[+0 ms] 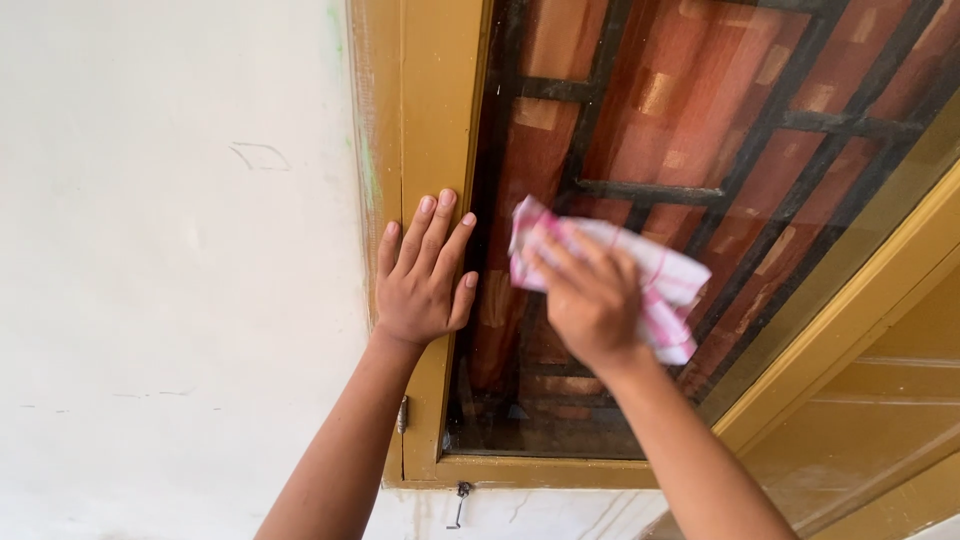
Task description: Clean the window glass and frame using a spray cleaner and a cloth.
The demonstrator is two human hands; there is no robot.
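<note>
Glass open above cloth; frame flanks.

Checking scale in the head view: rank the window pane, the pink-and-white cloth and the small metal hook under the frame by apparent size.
1. Window pane, by far the largest.
2. Pink-and-white cloth, pressed on the glass by the right hand.
3. Metal hook, the smallest.

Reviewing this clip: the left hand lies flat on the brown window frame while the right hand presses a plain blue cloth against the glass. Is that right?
Not quite. The cloth is white with pink stripes, not plain blue, as the head view shows. The rest stands: the left hand lies flat on the brown window frame, and the right hand presses the cloth against the glass.
</note>
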